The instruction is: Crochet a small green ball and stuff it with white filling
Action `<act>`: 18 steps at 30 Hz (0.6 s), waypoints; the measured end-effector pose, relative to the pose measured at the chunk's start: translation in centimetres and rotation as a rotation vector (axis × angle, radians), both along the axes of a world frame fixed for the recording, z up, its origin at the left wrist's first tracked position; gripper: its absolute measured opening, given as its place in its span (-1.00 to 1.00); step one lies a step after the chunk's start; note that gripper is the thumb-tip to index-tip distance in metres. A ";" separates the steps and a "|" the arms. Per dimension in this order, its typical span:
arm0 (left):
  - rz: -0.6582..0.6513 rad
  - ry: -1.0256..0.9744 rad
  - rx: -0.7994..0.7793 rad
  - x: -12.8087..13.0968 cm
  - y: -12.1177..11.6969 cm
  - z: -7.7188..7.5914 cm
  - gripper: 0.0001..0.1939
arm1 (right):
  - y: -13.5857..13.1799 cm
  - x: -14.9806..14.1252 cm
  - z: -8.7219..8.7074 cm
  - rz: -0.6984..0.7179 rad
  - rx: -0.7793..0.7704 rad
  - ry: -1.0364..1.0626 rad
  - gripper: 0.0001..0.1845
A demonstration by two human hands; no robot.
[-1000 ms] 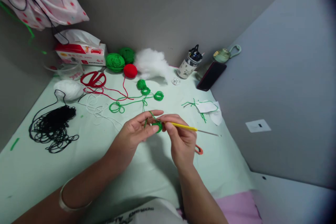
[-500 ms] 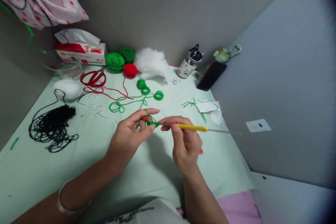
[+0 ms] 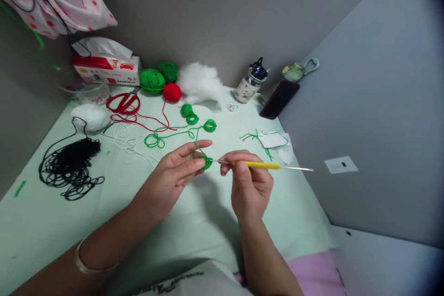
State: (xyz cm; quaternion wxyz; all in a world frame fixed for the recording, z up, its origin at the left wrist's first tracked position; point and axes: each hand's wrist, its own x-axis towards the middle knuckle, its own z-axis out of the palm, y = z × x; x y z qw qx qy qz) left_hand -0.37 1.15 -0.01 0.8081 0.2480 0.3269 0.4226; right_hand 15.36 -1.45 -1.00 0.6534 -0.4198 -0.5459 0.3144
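Note:
My left hand (image 3: 175,173) pinches a small round green crochet piece (image 3: 207,162) between thumb and fingers, with green yarn (image 3: 180,133) running over the index finger back to loops on the table. My right hand (image 3: 249,180) grips a yellow-handled crochet hook (image 3: 258,165); its metal tip reaches into the green piece and its other end points right. Both hands hover above the pale green table (image 3: 194,222).
At the back stand green yarn balls (image 3: 152,80), a red ball (image 3: 172,92), white stuffing (image 3: 201,84), red scissors (image 3: 123,103), a tissue box (image 3: 106,68), a jar (image 3: 248,87) and a phone (image 3: 279,99). Black yarn (image 3: 71,162) and white yarn (image 3: 90,117) lie left.
My right hand has slid right, drawing the hook out so more bare metal shows between the hands. The left hand shifted slightly, still pinching the green piece.

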 end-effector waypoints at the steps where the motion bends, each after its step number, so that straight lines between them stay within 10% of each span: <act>1: 0.000 0.021 0.031 0.0 -0.1 0.0 -0.70 | 0.1 -0.1 0.0 0.028 -0.009 0.008 -0.81; 11: 0.004 -0.025 -0.075 0.6 -0.3 -0.5 -0.64 | -0.8 -0.1 -0.7 -0.101 0.292 -0.660 -0.60; 18: 0.034 -0.044 -0.055 0.0 0.3 -0.6 -0.71 | 0.3 0.4 -0.5 0.059 -0.109 0.106 -0.78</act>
